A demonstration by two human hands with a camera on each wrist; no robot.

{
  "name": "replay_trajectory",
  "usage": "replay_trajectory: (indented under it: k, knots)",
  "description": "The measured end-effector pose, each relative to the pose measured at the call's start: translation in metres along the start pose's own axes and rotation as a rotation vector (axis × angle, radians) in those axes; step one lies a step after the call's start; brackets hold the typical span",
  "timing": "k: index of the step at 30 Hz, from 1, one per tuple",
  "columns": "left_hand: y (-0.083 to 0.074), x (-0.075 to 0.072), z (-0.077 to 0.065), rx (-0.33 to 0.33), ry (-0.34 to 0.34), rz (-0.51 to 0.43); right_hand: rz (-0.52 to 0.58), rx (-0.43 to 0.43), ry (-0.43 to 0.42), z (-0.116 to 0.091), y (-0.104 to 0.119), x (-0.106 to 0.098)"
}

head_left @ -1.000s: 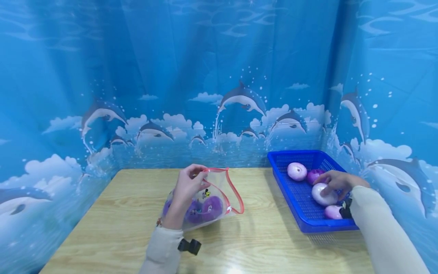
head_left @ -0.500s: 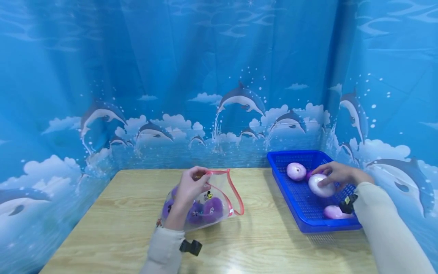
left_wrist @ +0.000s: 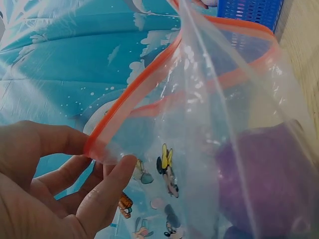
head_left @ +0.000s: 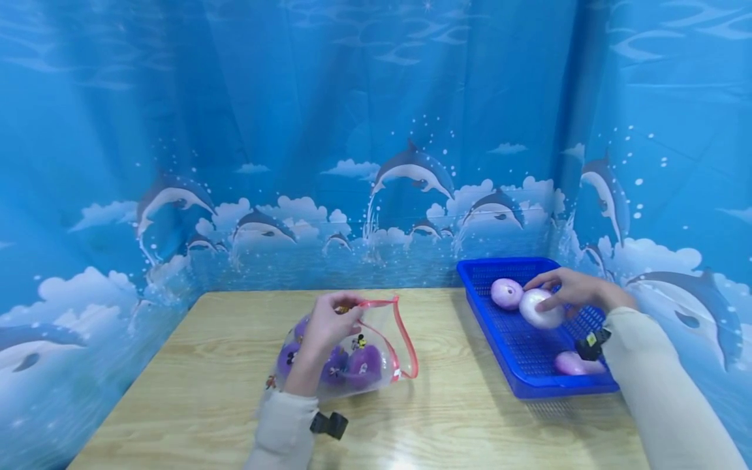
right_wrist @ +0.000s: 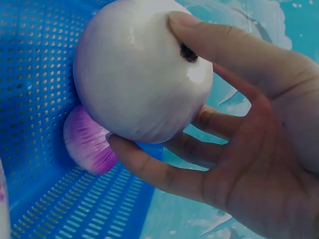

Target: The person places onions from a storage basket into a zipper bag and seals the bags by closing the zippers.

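Observation:
My left hand [head_left: 330, 326] pinches the red-edged mouth of a clear plastic bag [head_left: 408, 349] printed with cartoon figures. In the left wrist view, thumb and index finger are at a corner of the orange-red trim [left_wrist: 130, 94], and the mouth gapes. Several purple round things [head_left: 364, 365] lie inside the bag. My right hand [head_left: 578, 290] grips a white onion [right_wrist: 134, 74] between thumb and fingers, over the blue basket [head_left: 498, 349]. Below it in the right wrist view is a purple onion [right_wrist: 88, 142], mostly hidden in the head view.
Two pale pink onions lie in the basket, one onion [head_left: 506, 294] toward the back and another onion [head_left: 571, 363] near the front. Bag and basket stand on a wooden table [head_left: 446, 405]. A blue dolphin-print curtain [head_left: 352, 130] hangs behind and at the sides.
My right hand has lifted the white onion off the basket floor and moved it up and left, toward the back onion. The left hand keeps its hold on the bag, dipping slightly.

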State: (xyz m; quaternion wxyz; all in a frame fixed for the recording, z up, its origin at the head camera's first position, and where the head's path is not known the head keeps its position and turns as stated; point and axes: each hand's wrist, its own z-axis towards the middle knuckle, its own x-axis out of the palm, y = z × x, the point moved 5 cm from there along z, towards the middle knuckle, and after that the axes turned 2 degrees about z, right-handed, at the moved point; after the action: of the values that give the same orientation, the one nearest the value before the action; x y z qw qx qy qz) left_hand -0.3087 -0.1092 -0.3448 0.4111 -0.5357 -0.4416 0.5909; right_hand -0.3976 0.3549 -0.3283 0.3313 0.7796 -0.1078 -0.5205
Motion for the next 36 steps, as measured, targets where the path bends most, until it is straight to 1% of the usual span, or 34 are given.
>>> replay_trajectory:
  k: [4,8,13,18,26,29,33,36]
  knots:
    - [-0.002,0.0,-0.001,-0.027,0.008,0.031,-0.01,-0.005,-0.014,0.0,0.009,0.0]
    - [-0.002,0.0,-0.001,-0.042,0.03,0.046,-0.023,-0.035,-0.029,0.001,0.022,0.001]
    - [-0.001,0.0,-0.002,-0.063,0.052,0.057,-0.039,-0.093,-0.023,0.001,0.045,0.005]
    - [-0.001,0.0,-0.003,-0.077,0.064,0.071,-0.089,-0.141,-0.031,0.004,0.069,0.01]
    - [0.0,0.0,-0.003,-0.071,0.067,0.072,-0.149,-0.228,-0.042,0.009,0.107,0.025]
    - [0.0,-0.001,-0.004,-0.073,0.065,0.059,-0.136,-0.236,-0.037,0.011,0.119,0.033]
    - [0.0,-0.001,-0.004,-0.075,0.06,0.043,-0.157,-0.25,-0.035,0.015,0.134,0.043]
    - [0.0,-0.002,-0.004,-0.078,0.052,0.037,-0.176,-0.275,-0.034,0.018,0.145,0.052]
